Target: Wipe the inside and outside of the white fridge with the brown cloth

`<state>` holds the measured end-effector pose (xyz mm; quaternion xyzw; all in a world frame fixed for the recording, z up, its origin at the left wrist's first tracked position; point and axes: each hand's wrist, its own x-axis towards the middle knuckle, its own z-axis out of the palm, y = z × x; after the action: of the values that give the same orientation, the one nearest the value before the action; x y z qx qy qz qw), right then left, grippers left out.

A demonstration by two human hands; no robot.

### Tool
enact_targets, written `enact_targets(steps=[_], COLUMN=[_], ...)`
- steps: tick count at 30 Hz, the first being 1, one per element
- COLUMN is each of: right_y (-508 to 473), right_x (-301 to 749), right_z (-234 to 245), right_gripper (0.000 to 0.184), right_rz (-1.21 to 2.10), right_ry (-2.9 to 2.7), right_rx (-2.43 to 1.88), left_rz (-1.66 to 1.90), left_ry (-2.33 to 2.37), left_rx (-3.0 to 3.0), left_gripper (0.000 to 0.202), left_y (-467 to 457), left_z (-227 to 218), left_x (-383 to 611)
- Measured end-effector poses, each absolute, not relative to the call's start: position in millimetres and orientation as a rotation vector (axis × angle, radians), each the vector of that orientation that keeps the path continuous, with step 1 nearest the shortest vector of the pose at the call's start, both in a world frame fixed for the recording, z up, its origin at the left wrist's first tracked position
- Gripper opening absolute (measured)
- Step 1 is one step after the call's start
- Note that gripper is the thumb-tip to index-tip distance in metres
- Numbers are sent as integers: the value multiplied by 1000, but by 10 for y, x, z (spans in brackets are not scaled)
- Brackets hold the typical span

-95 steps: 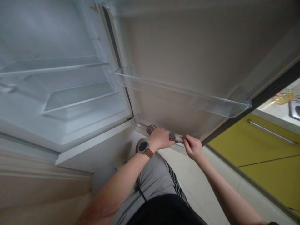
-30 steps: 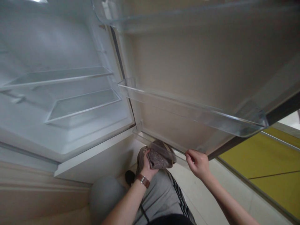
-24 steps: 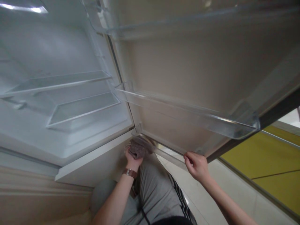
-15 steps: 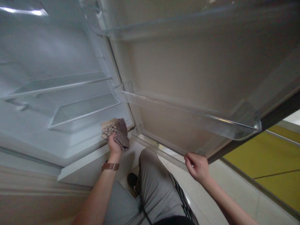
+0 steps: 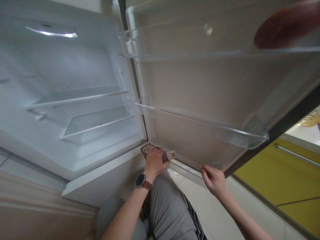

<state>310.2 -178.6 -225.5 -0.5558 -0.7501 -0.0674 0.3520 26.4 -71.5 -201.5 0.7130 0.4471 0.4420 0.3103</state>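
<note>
My left hand (image 5: 155,160), with a watch at its wrist, is closed on a brown and beige patterned cloth (image 5: 147,149). It presses the cloth against the bottom bin of the fridge door (image 5: 190,80), near the hinge side. My right hand (image 5: 214,179) has its fingers curled round the front end of that bottom bin (image 5: 186,169), at the door's lower edge. To the left, the fridge interior (image 5: 75,60) stands open, its glass shelves bare and its lamp lit.
A clear middle bin (image 5: 205,123) and a clear upper bin (image 5: 180,43) project from the door. A blurred reddish shape (image 5: 282,28) shows at the upper right. Yellow drawers (image 5: 287,166) lie beyond the door. A white panel (image 5: 107,180) juts out below the fridge interior.
My left hand has moved the cloth from the fridge's lower front edge rightward to the door's bottom bin. My right hand keeps its hold. The view has shifted, and a reddish shape has appeared upper right.
</note>
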Motion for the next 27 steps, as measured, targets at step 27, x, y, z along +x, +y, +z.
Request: enact_targets(steps=[27], right_y=[-1848], right_x=[3011], right_z=[-2322], right_gripper=[28], right_rz=[-220], right_ry=[-1772], right_rx=[-1169], left_rz=[807], left_ry=[1511], left_rx=[2720], left_gripper=[33], left_y=[-495], left_z=[-2136], left_x=[-128])
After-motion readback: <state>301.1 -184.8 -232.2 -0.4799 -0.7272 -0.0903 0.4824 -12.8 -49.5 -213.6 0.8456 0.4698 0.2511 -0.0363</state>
